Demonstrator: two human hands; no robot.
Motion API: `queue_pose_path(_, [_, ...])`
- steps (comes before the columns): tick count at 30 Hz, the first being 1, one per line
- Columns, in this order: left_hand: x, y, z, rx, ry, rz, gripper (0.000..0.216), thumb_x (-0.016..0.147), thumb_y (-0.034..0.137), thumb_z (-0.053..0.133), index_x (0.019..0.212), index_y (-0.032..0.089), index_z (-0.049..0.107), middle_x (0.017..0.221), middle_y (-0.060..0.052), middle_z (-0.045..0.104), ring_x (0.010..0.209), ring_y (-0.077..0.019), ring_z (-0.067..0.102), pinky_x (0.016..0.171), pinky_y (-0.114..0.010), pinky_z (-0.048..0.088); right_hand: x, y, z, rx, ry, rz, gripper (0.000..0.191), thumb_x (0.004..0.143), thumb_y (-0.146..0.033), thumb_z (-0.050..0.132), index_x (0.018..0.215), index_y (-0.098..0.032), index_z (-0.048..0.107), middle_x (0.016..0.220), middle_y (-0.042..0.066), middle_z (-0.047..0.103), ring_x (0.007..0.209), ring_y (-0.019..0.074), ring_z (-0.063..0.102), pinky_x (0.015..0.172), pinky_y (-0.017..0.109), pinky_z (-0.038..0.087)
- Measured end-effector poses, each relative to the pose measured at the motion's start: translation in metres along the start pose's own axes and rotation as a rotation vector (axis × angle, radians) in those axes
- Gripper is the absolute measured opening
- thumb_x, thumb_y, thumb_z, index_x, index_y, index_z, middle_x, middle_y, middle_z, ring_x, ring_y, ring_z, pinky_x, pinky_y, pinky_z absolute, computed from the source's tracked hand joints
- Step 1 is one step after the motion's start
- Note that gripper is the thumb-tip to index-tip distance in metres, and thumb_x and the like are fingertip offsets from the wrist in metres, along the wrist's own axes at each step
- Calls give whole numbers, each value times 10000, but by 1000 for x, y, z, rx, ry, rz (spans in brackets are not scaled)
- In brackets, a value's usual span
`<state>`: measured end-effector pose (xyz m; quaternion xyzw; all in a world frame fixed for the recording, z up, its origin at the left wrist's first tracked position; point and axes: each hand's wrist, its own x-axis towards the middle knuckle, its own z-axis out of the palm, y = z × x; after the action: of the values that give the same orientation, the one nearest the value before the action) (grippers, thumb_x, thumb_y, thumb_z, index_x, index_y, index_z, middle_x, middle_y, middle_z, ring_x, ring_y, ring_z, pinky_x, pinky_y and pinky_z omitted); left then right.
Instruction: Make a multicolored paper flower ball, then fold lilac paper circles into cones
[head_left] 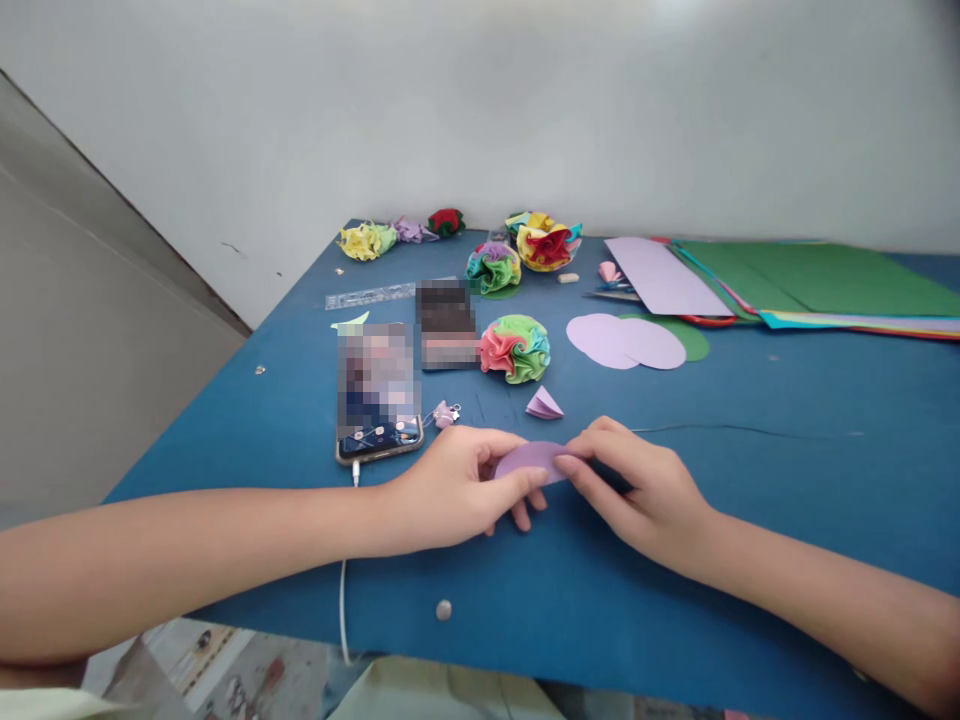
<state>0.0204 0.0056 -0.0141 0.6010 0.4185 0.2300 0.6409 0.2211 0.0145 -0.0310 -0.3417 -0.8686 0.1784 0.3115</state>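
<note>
A purple piece of paper (pixel 529 460) with a curved upper edge is held between my two hands, just above the blue table. My left hand (pixel 469 485) grips its left part, thumb on top and fingers beneath. The thumb and index finger of my right hand (pixel 637 480) pinch its right end. Just beyond the hands lies a small folded purple paper wedge (pixel 544 403). Farther off are round lilac paper pieces (pixel 600 340), overlapping a green one (pixel 694 340). A pink and green ruffled paper ball (pixel 516 349) sits behind the wedge.
A phone (pixel 379 395) with a white cable (pixel 343 610) lies left, beside a dark pixelated object (pixel 448 325). A clear ruler (pixel 370 296), more paper flowers (pixel 549 242) and scissors (pixel 619 295) are farther back. Coloured sheets (pixel 825 275) are stacked at right, near the wall.
</note>
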Motion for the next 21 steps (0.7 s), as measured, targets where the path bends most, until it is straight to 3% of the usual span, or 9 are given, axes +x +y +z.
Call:
queue_pose_path(4, [0, -4, 0, 22, -14, -30, 281, 844, 362, 491, 811, 112, 617, 680, -50, 633, 506, -88, 564, 380, -143, 366, 1, -2, -1, 16, 4, -3, 129, 873, -168, 460, 788, -190, 555, 653, -12, 575, 597, 99, 485, 613, 230, 404])
queue_pose_path(10, [1, -2, 0, -4, -11, -8, 191, 832, 297, 514, 833, 125, 597, 600, -1, 586, 465, -55, 500, 417, -141, 393, 6, 0, -4, 124, -122, 123, 196, 861, -265, 499, 686, -194, 549, 593, -20, 565, 568, 98, 506, 542, 208, 402])
queue_pose_path(13, [2, -1, 2, -44, -17, -30, 147, 795, 238, 558, 873, 119, 594, 633, -14, 609, 485, -62, 520, 441, -154, 422, 7, 1, -5, 122, -70, 163, 259, 871, -243, 478, 618, -192, 484, 532, -42, 520, 494, 72, 475, 487, 185, 377])
queue_pose_path(17, [3, -4, 2, -39, -10, -42, 167, 810, 241, 524, 768, 94, 590, 648, -44, 611, 498, -82, 557, 443, -174, 441, 5, 0, -6, 96, -43, 107, 242, 866, -233, 483, 626, -200, 487, 542, -40, 512, 512, 77, 488, 488, 183, 389])
queue_pose_path(20, [3, -5, 0, -32, -19, 9, 210, 855, 284, 456, 808, 108, 561, 652, -21, 574, 499, -81, 549, 449, -184, 445, 1, 0, -5, 154, -38, 98, 61, 866, -225, 483, 852, -211, 540, 672, -21, 588, 616, 92, 562, 576, 187, 455])
queue_pose_path(21, [3, -5, -1, -22, -27, 30, 221, 873, 297, 422, 833, 117, 545, 656, -11, 554, 497, -77, 534, 443, -182, 434, 0, 0, -4, 163, -5, 83, 137, 859, -223, 495, 993, -212, 519, 760, -3, 615, 689, 106, 587, 632, 202, 478])
